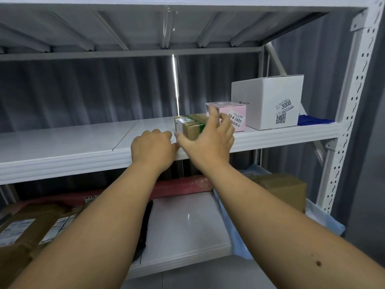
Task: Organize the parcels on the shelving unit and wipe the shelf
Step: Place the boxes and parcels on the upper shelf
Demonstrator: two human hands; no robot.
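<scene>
On the white middle shelf [62, 142] a small brown cardboard parcel [190, 127] with green tape lies left of a pink box [231, 114] and a large white box [268, 103] labelled 3008. My right hand [210, 138] hovers just in front of the brown parcel with fingers spread, holding nothing. My left hand [153, 148] rests at the shelf's front edge left of that parcel, fingers curled, empty. A blue cloth [312, 119] lies at the shelf's far right behind the white box.
The lower shelf [183, 226] carries brown parcels [27, 224] at the left, a red roll [181, 184] at the back, a brown box [285, 188] on a light blue bag at the right. A white perforated upright [352, 101] stands on the right.
</scene>
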